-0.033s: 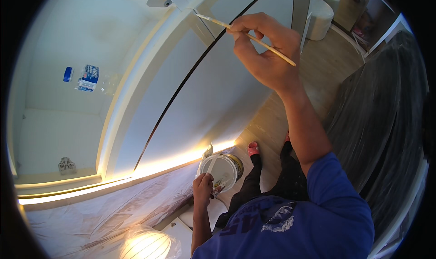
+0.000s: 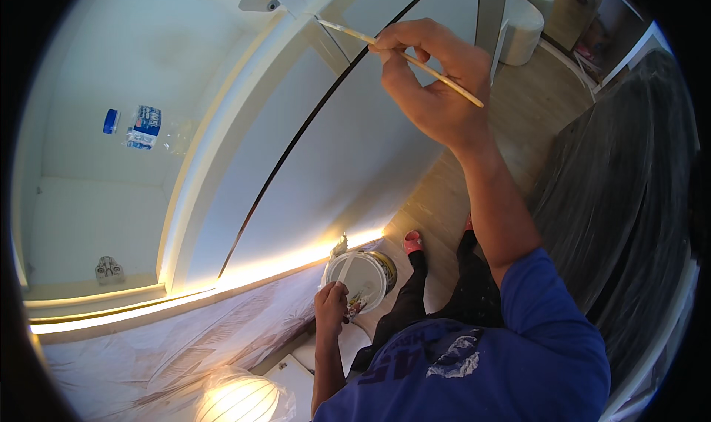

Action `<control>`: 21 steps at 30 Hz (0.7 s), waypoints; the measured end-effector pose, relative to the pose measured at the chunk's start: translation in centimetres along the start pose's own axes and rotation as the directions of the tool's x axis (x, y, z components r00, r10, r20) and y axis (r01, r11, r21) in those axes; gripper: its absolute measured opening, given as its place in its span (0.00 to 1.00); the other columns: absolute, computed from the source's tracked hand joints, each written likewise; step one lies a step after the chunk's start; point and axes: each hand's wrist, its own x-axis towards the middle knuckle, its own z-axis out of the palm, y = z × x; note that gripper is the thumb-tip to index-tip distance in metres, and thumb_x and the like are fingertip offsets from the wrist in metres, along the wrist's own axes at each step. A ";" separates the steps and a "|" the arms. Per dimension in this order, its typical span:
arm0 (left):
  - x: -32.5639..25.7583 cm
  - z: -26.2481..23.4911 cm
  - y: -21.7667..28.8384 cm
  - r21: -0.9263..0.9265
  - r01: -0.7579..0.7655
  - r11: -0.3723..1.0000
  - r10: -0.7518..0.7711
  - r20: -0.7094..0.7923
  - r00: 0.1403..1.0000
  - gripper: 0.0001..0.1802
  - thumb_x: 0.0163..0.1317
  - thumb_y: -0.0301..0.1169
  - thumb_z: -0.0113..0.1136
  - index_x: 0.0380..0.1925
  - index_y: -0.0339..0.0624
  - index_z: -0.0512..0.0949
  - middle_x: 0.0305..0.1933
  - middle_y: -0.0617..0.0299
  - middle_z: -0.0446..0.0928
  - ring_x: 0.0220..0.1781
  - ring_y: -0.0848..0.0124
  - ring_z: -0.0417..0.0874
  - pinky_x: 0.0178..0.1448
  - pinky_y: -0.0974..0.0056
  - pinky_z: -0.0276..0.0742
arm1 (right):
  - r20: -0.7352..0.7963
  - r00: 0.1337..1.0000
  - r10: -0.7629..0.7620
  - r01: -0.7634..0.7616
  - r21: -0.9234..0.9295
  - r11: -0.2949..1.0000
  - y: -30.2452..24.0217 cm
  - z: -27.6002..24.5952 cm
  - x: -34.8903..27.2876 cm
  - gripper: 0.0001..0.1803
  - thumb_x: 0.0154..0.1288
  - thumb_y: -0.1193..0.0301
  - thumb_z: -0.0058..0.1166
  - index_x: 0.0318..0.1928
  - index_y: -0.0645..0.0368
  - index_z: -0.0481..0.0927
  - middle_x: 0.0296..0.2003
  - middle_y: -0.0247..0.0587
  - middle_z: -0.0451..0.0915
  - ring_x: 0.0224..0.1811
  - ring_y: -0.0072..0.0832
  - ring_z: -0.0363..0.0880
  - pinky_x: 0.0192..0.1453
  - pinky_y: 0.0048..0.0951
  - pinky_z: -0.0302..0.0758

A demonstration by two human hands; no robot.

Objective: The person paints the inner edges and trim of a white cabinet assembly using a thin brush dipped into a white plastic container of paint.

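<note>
Wooden and thin, a brush (image 2: 444,80) is pinched in the right hand's (image 2: 444,105) fingers, its pale tip by the far edge of the left-side white cabinet (image 2: 229,118). Near, the left hand's (image 2: 331,303) curled fingers hold a pale strip (image 2: 344,268) over a bucket (image 2: 383,272).

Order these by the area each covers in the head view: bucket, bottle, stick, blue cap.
Largest to smallest, as they look here:
1. bucket
2. bottle
3. stick, long but thin
4. blue cap
Differing nearness leaves true sizes unsure.
</note>
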 end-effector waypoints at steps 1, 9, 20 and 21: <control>0.0 0.0 0.0 0.007 -0.004 1.000 0.004 -0.001 1.000 0.15 0.71 0.33 0.53 0.25 0.36 0.77 0.16 0.69 0.66 0.15 0.81 0.63 0.19 0.68 0.60 | -0.003 1.000 -0.003 0.003 0.003 1.000 0.0 0.0 0.2 0.07 0.52 0.81 0.60 0.33 0.57 0.82 0.23 0.33 0.81 0.24 0.25 0.80 0.30 0.26 0.75; -0.1 0.2 0.3 0.028 -0.008 1.000 0.009 -0.010 1.000 0.16 0.71 0.33 0.53 0.25 0.36 0.77 0.16 0.69 0.66 0.16 0.81 0.63 0.20 0.68 0.59 | 0.029 0.999 0.019 -0.020 0.007 1.000 0.3 0.1 -0.1 0.07 0.52 0.81 0.61 0.33 0.57 0.83 0.24 0.34 0.82 0.25 0.25 0.81 0.31 0.26 0.76; 0.2 0.1 0.0 0.054 -0.022 0.998 0.023 -0.010 1.000 0.17 0.71 0.33 0.53 0.24 0.36 0.77 0.16 0.69 0.66 0.16 0.80 0.63 0.21 0.68 0.58 | 0.070 0.998 0.005 -0.003 -0.020 1.000 0.7 -0.4 -1.2 0.10 0.55 0.84 0.58 0.36 0.58 0.84 0.27 0.31 0.84 0.27 0.17 0.78 0.31 0.22 0.66; 0.3 0.0 0.0 0.045 -0.020 0.999 0.020 -0.008 1.000 0.17 0.71 0.33 0.53 0.24 0.36 0.77 0.16 0.69 0.65 0.16 0.80 0.63 0.21 0.68 0.58 | 0.064 0.998 0.004 -0.003 -0.022 1.000 0.5 -0.4 -1.1 0.09 0.53 0.83 0.59 0.35 0.57 0.83 0.26 0.32 0.84 0.26 0.20 0.79 0.31 0.24 0.70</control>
